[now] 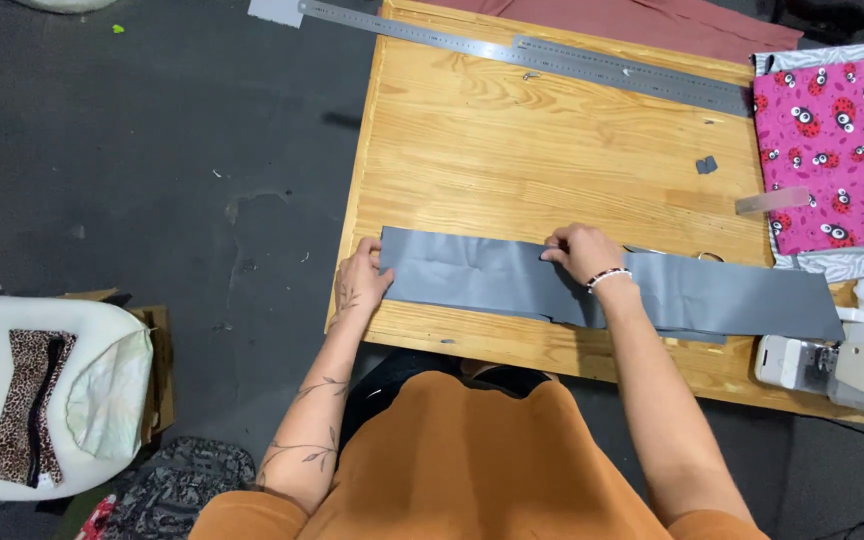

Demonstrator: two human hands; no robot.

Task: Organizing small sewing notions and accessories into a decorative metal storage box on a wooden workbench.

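A grey strip lies across a wooden table. The left hand presses its left end at the table edge; the right hand pinches its upper edge mid-length. Steel rulers lie at the far side, ladybird fabric right, a sewing machine near right.

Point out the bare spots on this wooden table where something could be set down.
The widest bare patch on the table lies between the steel rulers and the grey fabric strip. A narrow strip runs along the near edge. The right side is crowded: ladybird fabric, sewing machine.
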